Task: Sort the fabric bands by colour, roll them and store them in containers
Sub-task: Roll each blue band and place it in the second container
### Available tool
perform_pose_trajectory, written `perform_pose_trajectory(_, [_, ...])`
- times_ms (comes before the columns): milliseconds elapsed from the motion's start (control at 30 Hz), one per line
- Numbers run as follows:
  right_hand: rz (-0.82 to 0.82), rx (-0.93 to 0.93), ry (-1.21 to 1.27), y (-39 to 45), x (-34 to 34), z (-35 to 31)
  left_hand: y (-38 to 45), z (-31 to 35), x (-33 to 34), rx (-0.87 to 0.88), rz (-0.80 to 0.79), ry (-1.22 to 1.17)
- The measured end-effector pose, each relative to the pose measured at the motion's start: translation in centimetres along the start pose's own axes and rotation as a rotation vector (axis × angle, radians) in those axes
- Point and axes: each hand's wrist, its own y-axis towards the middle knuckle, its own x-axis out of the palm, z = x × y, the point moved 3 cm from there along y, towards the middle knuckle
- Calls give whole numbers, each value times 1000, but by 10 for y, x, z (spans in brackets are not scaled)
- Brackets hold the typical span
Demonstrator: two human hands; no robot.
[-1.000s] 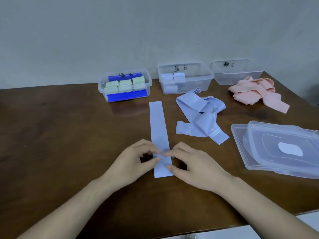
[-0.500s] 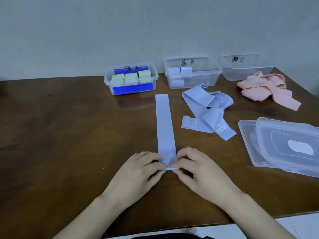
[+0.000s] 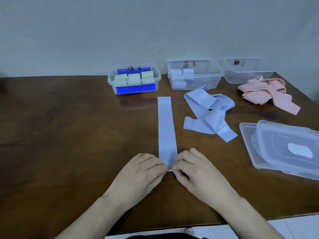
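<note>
A light blue fabric band point(image 3: 166, 128) lies flat and straight on the brown table point(image 3: 69, 144), running away from me. My left hand point(image 3: 140, 173) and my right hand point(image 3: 195, 171) pinch its near end from either side, fingertips meeting on the folded edge. Behind it lie a heap of blue bands point(image 3: 209, 112) and a heap of pink bands point(image 3: 265, 94). Along the wall stand container A point(image 3: 111, 79) with green rolls, container B point(image 3: 215, 78) with blue rolls, and container C point(image 3: 250, 77), in which I see nothing.
Stacked clear plastic lids point(image 3: 284, 149) lie at the right. The table's near edge runs just under my forearms, and its right edge slants away past the pink heap. Blue clips sit on container A.
Both hands slid back along the blue band to its near end and now pinch the folded edge. The view shifted, so the containers appear further right.
</note>
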Motion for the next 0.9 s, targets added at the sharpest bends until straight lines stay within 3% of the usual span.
perform_pose_trajectory(567, [-66, 71, 190, -9, 0, -2, 0, -2, -1, -115, -60, -211])
perform_pose_trajectory(733, [-62, 191, 279, -4, 2, 1, 4, -2, -3, -132, -53, -190])
perform_pose_trajectory(900, [-80, 192, 273, -1, 1, 1, 4, -3, -2, -136, -45, -168])
